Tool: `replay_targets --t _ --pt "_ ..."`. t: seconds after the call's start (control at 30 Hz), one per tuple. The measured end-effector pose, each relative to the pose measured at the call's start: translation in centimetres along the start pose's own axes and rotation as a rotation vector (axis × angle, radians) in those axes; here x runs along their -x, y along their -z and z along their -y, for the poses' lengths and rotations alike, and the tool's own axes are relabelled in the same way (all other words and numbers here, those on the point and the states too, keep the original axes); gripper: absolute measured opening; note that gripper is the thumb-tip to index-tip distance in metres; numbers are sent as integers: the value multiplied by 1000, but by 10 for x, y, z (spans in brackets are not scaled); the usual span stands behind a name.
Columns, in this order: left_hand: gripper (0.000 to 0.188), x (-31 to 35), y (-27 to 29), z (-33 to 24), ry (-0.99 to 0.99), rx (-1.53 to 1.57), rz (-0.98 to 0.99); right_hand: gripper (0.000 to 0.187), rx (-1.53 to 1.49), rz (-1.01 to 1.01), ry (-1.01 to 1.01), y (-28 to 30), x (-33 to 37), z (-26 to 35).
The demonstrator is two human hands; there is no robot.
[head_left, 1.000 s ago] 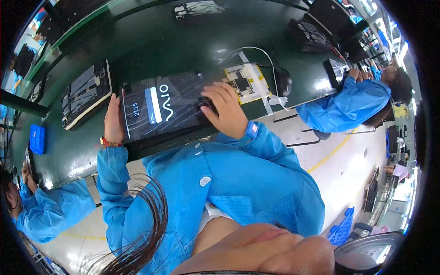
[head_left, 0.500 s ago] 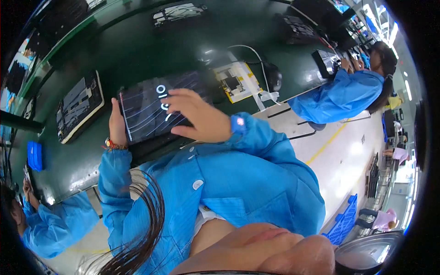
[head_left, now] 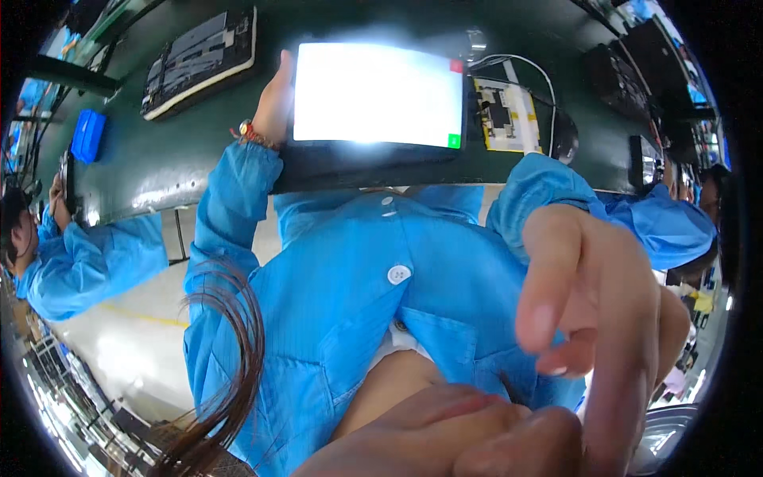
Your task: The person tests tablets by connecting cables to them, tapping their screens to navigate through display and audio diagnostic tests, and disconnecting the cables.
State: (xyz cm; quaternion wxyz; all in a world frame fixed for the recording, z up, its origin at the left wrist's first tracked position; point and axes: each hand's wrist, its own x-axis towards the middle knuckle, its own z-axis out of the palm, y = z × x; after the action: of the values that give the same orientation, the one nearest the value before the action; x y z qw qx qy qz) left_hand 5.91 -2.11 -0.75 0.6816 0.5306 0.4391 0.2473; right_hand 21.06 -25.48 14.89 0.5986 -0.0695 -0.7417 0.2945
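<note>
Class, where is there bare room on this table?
Free: dark green tabletop between the blue rectangular box and left hand. Crowded: right of the lit rectangular tablet, where a flat white panel, white cable and black mouse sit.

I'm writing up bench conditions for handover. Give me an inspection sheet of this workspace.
Surface: dark green bench, glossy.
Job's things: tablet, screen mostly white, red and green corner patches.
Clutter: opened device with exposed innards, blue bin, yellow-edged panel, black mouse.
Grips: left hand at the tablet's left edge, fingers partly hidden; right hand off the bench, near the camera, nothing visible held.
Cables: white cable curving beside the mouse.
Surroundings: blue-clad co-worker at left, another at right.
</note>
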Motion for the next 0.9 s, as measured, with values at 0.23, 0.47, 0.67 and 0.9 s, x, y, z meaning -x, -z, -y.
replay_targets --t 0.23,0.47,0.67,0.9 --pt "70 7 5 7 -111 143 58 29 446 -290 -524 26 59 -79" --pt "71 -1 15 18 -255 47 83 23 1144 -160 -563 82 56 -166" --pt "65 -10 20 30 -174 148 90 28 1023 39 -603 83 17 -264" --pt "59 -2 15 23 -206 236 107 24 1077 30 -367 58 15 -241"
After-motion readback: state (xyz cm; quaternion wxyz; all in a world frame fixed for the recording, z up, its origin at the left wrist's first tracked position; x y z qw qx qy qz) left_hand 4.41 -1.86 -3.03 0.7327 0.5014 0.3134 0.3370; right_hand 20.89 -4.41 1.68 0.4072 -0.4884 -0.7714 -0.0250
